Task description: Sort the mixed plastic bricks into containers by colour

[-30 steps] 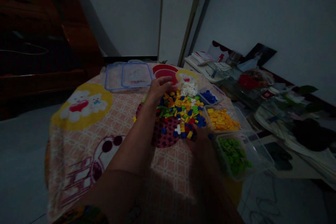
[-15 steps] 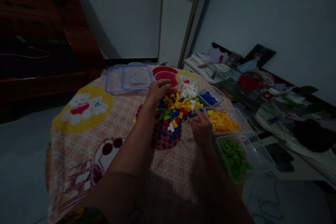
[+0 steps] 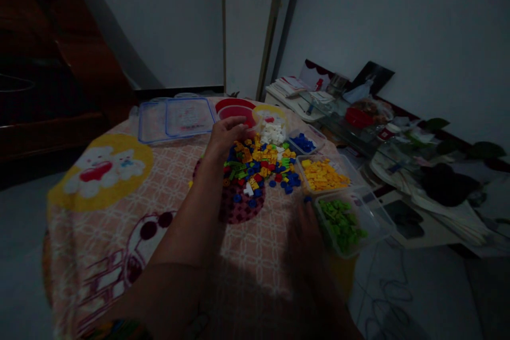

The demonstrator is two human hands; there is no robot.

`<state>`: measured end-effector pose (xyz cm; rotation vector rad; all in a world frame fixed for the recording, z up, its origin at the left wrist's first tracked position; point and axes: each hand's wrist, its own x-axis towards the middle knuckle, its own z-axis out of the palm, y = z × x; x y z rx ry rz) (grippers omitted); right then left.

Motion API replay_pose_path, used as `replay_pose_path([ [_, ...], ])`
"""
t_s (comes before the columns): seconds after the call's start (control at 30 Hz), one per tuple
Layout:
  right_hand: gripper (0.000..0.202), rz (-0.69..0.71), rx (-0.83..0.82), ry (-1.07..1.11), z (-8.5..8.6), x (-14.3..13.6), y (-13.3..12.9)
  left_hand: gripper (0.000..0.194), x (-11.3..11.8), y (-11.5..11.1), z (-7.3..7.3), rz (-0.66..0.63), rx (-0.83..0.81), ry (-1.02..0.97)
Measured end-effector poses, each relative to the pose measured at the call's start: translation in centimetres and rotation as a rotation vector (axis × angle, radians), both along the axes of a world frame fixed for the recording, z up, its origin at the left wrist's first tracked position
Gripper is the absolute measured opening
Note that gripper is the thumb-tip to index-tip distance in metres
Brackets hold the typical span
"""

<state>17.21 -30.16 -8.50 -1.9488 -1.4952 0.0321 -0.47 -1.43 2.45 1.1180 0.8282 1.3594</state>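
Observation:
A mixed heap of small toy building bricks [image 3: 263, 162] in yellow, blue, red, green and white lies on the cloth. My left hand [image 3: 227, 135] is over its left far side, near the red basin [image 3: 237, 109]. Its fingers stretch to the right, slightly bent, with nothing visible in them. My right hand [image 3: 306, 226] is dark and smeared near the green brick box. At its fingertips shows a blue brick [image 3: 307, 199]; whether it is gripped or only touched I cannot make out. White bricks [image 3: 273, 133] form a group behind the heap.
Along the right stand clear plastic boxes with blue bricks [image 3: 303, 142], yellow bricks [image 3: 324, 174] and green bricks [image 3: 342, 226]. Blue-rimmed lids [image 3: 190, 117] lie at the back left. A cluttered glass shelf [image 3: 338, 122] stands beyond the right table edge.
My right hand has drawn back from the heap towards me, beside the green brick box. My left hand stays over the heap's far left. The view has turned slightly to the right.

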Motion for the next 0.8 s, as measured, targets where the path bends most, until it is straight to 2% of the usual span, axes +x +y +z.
replay_pose_path([
  [0.17, 0.061, -0.029, 0.058, 0.097, -0.5, -0.4, 2.3, 0.031, -0.1, -0.1, 0.2, 0.014, 0.016, 0.009],
  [0.27, 0.057, 0.062, 0.066, 0.095, -0.4, -0.4, 3.0, 0.030, -0.2, 0.0, 0.2, 0.021, 0.021, 0.002],
  [0.33, 0.054, 0.087, 0.081, 0.091, -0.1, -0.2, 2.8, 0.030, -0.3, 0.1, 0.1, 0.020, 0.024, -0.011],
  [0.6, 0.054, -0.026, 0.023, 0.111, 1.0, 0.0, 1.7, 0.031, -0.2, -0.2, 0.4, 0.014, 0.019, -0.016],
  [0.73, 0.048, 0.069, 0.060, 0.068, 1.2, 0.2, 2.0, 0.031, -0.2, -0.4, 0.5, 0.008, 0.018, -0.003],
  [0.8, 0.045, 0.075, 0.093, 0.041, 1.2, 0.2, 1.9, 0.032, -0.2, -0.3, 0.4, 0.008, 0.023, 0.002],
])
